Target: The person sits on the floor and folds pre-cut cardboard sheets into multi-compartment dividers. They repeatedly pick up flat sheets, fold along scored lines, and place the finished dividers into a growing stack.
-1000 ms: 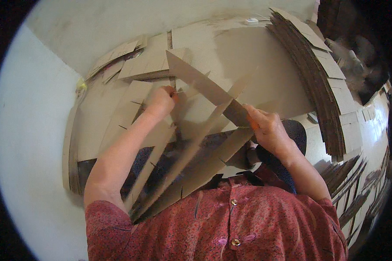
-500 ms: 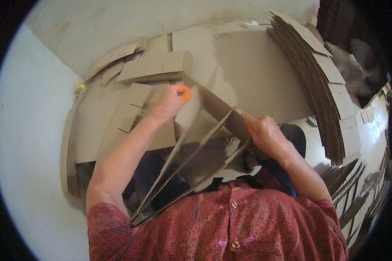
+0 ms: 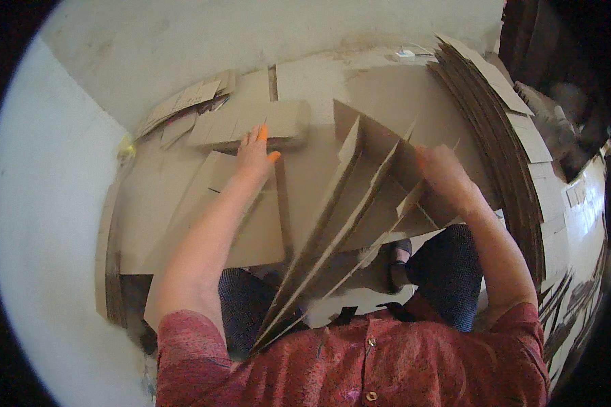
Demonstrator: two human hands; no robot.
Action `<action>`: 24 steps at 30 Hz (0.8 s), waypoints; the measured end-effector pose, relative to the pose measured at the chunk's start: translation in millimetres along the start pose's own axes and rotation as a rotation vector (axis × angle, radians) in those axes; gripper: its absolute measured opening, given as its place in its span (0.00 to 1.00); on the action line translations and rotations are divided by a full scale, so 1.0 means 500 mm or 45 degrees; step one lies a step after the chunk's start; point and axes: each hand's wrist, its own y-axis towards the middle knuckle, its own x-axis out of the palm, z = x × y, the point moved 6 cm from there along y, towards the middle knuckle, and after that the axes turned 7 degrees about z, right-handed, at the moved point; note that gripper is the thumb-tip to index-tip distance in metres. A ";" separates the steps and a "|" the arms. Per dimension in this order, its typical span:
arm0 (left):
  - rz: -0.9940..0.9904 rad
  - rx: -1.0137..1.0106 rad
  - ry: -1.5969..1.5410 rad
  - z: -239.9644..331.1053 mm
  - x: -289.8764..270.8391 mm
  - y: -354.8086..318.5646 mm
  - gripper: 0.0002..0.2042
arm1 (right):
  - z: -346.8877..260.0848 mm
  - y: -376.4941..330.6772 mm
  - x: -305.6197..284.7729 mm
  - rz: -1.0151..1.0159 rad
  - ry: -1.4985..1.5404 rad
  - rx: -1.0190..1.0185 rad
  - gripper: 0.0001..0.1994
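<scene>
1. Head view, looking down: a person's right hand [image 3: 445,176], slightly blurred, is curled around the crosspiece of a cardboard divider [image 3: 368,193]; the left hand [image 3: 254,159] is free of any grip, its fingers stretched out over a pile of slotted cardboard strips [image 3: 214,130], though whether it touches them I cannot tell
2. Head view, the divider: it is held up in front of the person, over the near edge of the tabletop [image 3: 309,85]; its long strips spread like a fan from the crosspiece and draw together near the red shirt [image 3: 299,373]
3. Head view, handling: the thin, matt board looks light, not slippery, stiff along its length but likely to crease at the slots; the joints look loose, so a tug on one strip could pull it free
4. Head view, where to hold: the best place seems to be the crosspiece, close to a joint, pinched flat without crushing the edges
</scene>
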 end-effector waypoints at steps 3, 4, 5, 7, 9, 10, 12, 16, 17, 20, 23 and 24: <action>0.220 0.092 0.118 0.041 0.029 0.038 0.30 | 0.066 0.053 0.006 0.054 -0.169 0.020 0.06; 0.124 0.120 0.030 0.035 0.049 0.055 0.27 | 0.090 0.072 0.016 0.060 -0.245 0.021 0.06; 0.026 0.143 -0.055 0.023 0.062 0.072 0.25 | 0.095 0.085 0.016 0.106 -0.265 0.022 0.06; -0.102 0.130 -0.109 0.004 0.083 0.097 0.20 | 0.092 0.095 0.007 0.106 -0.316 0.082 0.07; -0.160 0.053 -0.037 -0.019 0.085 0.110 0.15 | 0.056 0.099 -0.019 0.212 -0.303 0.067 0.09; -0.155 0.072 -0.053 -0.020 0.079 0.113 0.13 | 0.032 0.082 -0.035 0.321 -0.273 0.030 0.10; -0.146 0.123 -0.085 -0.006 0.058 0.117 0.11 | 0.008 0.051 -0.050 0.483 -0.163 -0.061 0.13; -0.154 -0.015 -0.366 -0.023 0.029 0.104 0.10 | -0.051 -0.010 -0.073 0.538 0.271 -0.151 0.15; -0.175 -0.051 -0.489 -0.036 0.022 0.101 0.09 | -0.065 -0.024 -0.079 0.547 0.408 -0.134 0.15; -0.294 -0.309 -0.856 -0.062 0.002 0.094 0.09 | -0.087 -0.058 -0.097 0.558 0.644 -0.031 0.15; 0.007 -0.416 -1.034 -0.064 -0.040 0.092 0.09 | -0.081 -0.073 -0.085 0.506 0.943 0.093 0.15; 0.184 -0.412 -1.058 -0.064 -0.060 0.084 0.08 | -0.087 -0.070 -0.075 0.454 1.117 0.179 0.16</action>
